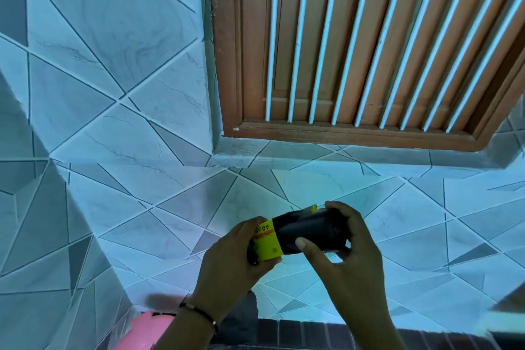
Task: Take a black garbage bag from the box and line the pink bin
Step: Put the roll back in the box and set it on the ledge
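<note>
Your left hand (235, 253) is gripping the yellow label (268, 241) end of the black bag roll (309, 233), your right hand (345, 250) clasping the other end above the pink bin (142, 331).

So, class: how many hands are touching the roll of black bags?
2. The left hand grips its yellow-labelled end; the right hand holds the black end of the roll.

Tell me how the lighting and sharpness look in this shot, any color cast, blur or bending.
Head view: a strong blue-cyan cast tints the tiled wall; wide-angle distortion splays the window bars; both hands and the black bag roll are fairly sharp; the pink bin at the bottom edge is soft; no harsh glare.
</note>
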Demonstrator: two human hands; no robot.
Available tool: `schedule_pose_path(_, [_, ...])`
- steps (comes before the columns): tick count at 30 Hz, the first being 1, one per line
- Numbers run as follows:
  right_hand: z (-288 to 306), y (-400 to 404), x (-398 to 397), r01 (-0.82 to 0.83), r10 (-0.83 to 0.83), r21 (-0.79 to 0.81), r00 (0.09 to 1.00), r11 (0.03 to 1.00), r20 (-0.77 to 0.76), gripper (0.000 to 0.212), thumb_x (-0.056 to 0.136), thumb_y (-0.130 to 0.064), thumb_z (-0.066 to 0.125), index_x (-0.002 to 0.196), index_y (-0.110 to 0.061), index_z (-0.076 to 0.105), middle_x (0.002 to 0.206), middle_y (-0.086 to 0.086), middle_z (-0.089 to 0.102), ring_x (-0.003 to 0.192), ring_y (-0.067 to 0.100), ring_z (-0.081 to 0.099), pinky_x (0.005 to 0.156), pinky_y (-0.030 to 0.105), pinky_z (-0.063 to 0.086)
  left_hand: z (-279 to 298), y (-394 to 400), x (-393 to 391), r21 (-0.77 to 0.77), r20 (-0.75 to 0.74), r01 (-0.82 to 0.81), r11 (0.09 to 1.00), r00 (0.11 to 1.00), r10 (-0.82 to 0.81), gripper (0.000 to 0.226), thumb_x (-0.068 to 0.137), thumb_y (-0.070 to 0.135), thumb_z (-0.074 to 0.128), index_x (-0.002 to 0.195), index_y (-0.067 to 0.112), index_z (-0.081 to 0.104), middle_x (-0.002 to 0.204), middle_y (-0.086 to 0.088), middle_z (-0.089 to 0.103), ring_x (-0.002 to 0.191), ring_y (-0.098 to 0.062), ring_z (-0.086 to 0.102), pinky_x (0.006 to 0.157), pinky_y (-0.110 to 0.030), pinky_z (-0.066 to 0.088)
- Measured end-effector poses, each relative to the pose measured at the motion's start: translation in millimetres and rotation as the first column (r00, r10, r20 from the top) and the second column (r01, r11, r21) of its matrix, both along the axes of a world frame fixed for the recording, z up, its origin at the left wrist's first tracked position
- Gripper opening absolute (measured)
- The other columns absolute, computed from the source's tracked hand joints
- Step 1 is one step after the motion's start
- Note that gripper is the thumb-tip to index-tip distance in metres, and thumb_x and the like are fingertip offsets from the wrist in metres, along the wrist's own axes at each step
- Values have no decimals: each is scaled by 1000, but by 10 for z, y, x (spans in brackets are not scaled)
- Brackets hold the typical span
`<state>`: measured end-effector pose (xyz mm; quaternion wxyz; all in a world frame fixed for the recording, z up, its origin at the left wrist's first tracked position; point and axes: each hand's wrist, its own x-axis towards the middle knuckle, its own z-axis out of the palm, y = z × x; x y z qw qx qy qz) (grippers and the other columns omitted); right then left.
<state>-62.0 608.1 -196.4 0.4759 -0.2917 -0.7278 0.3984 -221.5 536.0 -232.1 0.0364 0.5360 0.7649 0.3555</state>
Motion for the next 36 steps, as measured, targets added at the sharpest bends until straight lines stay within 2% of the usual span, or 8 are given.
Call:
schedule_pose_path(5, [-25, 41, -58, 81, -83, 54, 996, 995, 34, 50, 67, -21, 82, 94, -40, 44, 101, -21, 51, 89, -4, 60, 64, 3, 46, -43, -7, 17, 15, 55, -8, 1000, 998, 7, 61, 69, 60, 67, 121, 34, 48, 98, 21, 58, 83, -2, 56, 70, -1, 38])
schedule_pose_path(10, [-221, 70, -98, 30, -235, 553, 923, 833, 304, 19, 85, -48, 50, 94, -33, 58, 101, -13, 61, 103, 8, 44, 81, 19, 39, -82, -3, 3, 1, 55, -24, 1000, 998, 24, 58, 68, 63, 65, 116, 34, 50, 80, 21, 52, 73, -3, 55, 64, -5, 39])
schedule_pose_path(15, [-179, 102, -65, 92, -99, 132, 994, 987, 48, 47, 72, -37, 67, 111, -45, 43, 117, -34, 43, 110, -3, 49, 81, 8, 43, -109, -29, -33, 39, 148, -4, 999, 989, -2, 65, 58, 72, 60, 112, 36, 53, 82, 21, 63, 76, -2, 63, 68, -11, 51])
schedule_pose_path(19, [-206, 140, -116, -82, 58, -173, 989, 981, -139, 45, 68, -30, 69, 107, -41, 50, 114, -26, 58, 108, 3, 57, 81, 18, 49, -98, -6, 61, 83, 154, 36, 996, 987, -48, 69, 55, 70, 65, 114, 34, 55, 95, 16, 67, 83, -5, 63, 75, -16, 53])
schedule_pose_path(23, [-200, 35, -182, -110, 102, -91, 991, 990, -86, 36, 78, -25, 59, 105, -48, 52, 109, -26, 62, 103, 5, 60, 83, 19, 49, -57, 29, 179, 92, 161, 105, 990, 980, -118, 60, 58, 63, 72, 110, 37, 56, 88, 14, 68, 76, -6, 64, 70, -24, 55])
schedule_pose_path(28, [-172, 81, -127, -164, 163, 11, 986, 986, 45, 36, 77, -51, 57, 112, -41, 53, 108, -22, 64, 103, 5, 61, 82, 20, 51, 4, 11, 137, 78, 138, 85, 993, 986, -95, 59, 58, 61, 72, 109, 37, 57, 79, 16, 65, 66, -4, 60, 63, -6, 44])
schedule_pose_path(32, [-142, 214, -23, -273, 274, -39, 962, 961, 12, 28, 76, -38, 63, 100, -25, 63, 100, -5, 69, 99, 18, 65, 82, 37, 55, 16, -1, 143, 68, 192, 113, 991, 974, -124, 59, 57, 58, 75, 109, 37, 56, 81, 17, 66, 71, -5, 64, 66, -12, 51])
schedule_pose_path(36, [-101, 320, 80, -452, 454, -198, 890, 870, -37, 17, 71, -26, 68, 88, -24, 63, 100, 4, 66, 96, 20, 63, 76, 31, 53, 26, -25, 140, 75, 278, 142, 987, 948, -158, 58, 55, 48, 83, 107, 34, 60, 73, 20, 65, 65, 0, 62, 63, -10, 48])
